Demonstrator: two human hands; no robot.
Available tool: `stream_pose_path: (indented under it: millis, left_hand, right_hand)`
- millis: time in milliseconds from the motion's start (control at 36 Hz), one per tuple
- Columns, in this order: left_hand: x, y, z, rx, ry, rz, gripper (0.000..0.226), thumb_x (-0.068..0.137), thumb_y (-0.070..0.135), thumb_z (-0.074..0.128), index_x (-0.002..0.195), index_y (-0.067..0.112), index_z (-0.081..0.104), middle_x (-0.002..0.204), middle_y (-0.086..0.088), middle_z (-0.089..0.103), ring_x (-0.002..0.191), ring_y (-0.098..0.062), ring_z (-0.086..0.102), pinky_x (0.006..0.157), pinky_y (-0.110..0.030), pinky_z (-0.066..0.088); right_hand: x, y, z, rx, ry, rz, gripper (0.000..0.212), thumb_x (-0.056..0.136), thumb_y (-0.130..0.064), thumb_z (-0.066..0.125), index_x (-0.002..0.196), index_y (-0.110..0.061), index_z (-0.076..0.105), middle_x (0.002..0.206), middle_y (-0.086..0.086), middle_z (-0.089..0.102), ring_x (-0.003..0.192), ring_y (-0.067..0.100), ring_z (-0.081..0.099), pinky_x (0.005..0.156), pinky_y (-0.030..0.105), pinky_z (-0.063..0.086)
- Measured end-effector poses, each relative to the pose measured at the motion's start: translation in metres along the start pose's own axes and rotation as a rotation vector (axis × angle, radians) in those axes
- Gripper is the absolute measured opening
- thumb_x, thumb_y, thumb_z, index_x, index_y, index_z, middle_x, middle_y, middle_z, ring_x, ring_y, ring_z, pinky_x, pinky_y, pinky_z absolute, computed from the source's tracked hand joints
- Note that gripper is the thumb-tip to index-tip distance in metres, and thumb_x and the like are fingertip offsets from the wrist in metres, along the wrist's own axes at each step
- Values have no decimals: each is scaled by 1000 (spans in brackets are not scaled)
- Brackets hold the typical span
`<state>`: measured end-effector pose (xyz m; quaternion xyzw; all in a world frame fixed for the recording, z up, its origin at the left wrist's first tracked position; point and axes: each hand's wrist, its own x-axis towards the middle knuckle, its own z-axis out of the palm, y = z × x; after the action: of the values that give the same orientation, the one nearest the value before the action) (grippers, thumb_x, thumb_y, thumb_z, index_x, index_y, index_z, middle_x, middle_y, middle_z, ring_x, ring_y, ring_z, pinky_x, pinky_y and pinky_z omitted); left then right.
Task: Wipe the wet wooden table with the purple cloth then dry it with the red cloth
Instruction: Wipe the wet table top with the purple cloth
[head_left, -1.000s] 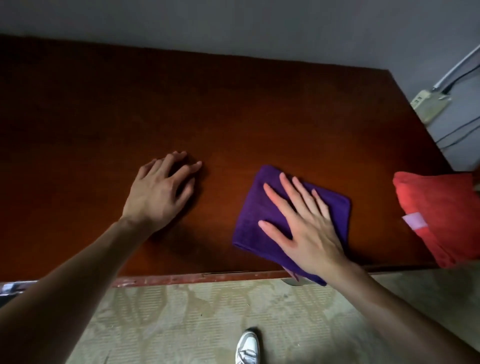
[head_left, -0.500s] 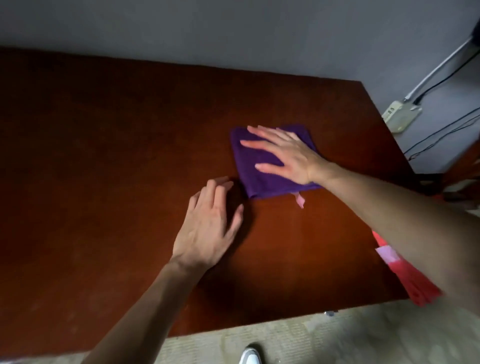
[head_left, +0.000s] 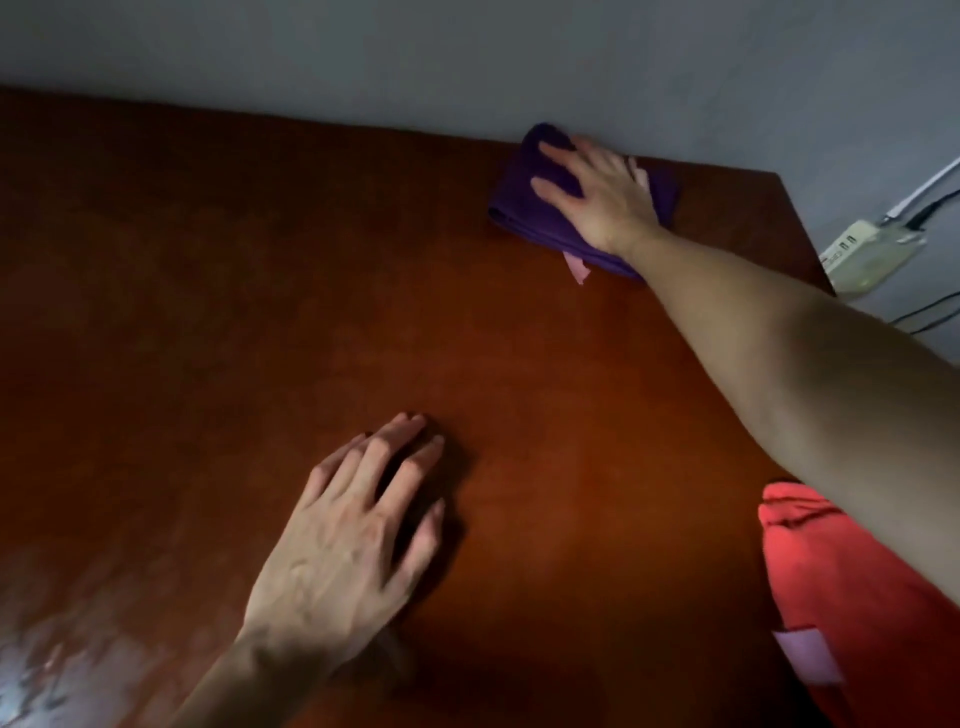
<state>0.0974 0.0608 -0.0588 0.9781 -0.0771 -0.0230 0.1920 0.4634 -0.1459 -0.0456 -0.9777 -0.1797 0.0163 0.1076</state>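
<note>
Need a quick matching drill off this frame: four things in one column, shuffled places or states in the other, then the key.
1. folded purple cloth
2. crumpled red cloth
3. left hand
4. cream power strip

A. flat on bare wood, near side
B. beyond the table's right edge, by the wall
C. far edge, under the right hand
D. near right corner, untouched

Pairs: 1-C, 2-D, 3-A, 4-B

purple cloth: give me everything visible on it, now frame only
The purple cloth is a dark, folded piece of soft, towel-like fabric, with layered edges showing along its near left side. A small pink tag sticks out of its near edge. It lies flat at the far edge of the wooden table, up against the wall, toward the right corner. The right hand presses on it with fingers spread and straight, covering much of its top. Nothing else touches it.
</note>
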Motion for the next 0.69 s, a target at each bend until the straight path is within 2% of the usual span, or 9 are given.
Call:
stream_pose_path:
  millis: [83, 194, 333, 528, 694]
  left_hand:
    - [0, 1, 0, 1, 5, -3, 54, 102, 48, 33, 149, 23, 43, 154, 2, 39, 143, -16, 37, 116, -30, 20]
    - [-1, -1, 2, 8, 7, 2, 55, 102, 50, 31, 149, 23, 42, 155, 2, 37, 145, -17, 34, 117, -31, 18]
    - [-2, 1, 1, 11, 33, 13, 57, 101, 52, 30, 149, 24, 42, 153, 2, 36, 143, -19, 34, 116, -30, 15]
    - [-5, 2, 3, 22, 83, 22, 55, 98, 50, 35, 144, 22, 46, 147, -2, 40, 135, -27, 43, 110, -42, 29]
    - [-8, 5, 2, 56, 84, 11, 58, 98, 50, 30, 144, 19, 46, 145, -7, 43, 128, -31, 48, 106, -46, 35]
  right_hand:
    - [-11, -4, 2, 1, -16, 91, 71, 96, -80, 24, 160, -50, 19, 174, -6, 9, 160, 16, 3, 126, 58, -5]
    - [-46, -13, 6, 8, -18, 193, 76, 96, -80, 24, 163, -46, 13, 174, -5, 1, 160, 17, -4, 125, 60, -9]
    - [-121, -22, 15, -1, 12, 207, 75, 96, -79, 27, 162, -47, 13, 174, -6, 1, 160, 16, -3, 125, 61, -6]
    - [-245, -52, 29, 4, 81, 251, 76, 97, -76, 33, 163, -43, 15, 174, -3, 4, 160, 18, -1, 125, 61, -4]
    - [-359, -85, 44, -12, 152, 167, 82, 90, -78, 22, 163, -41, 21, 174, -3, 10, 161, 19, 5, 126, 61, 3]
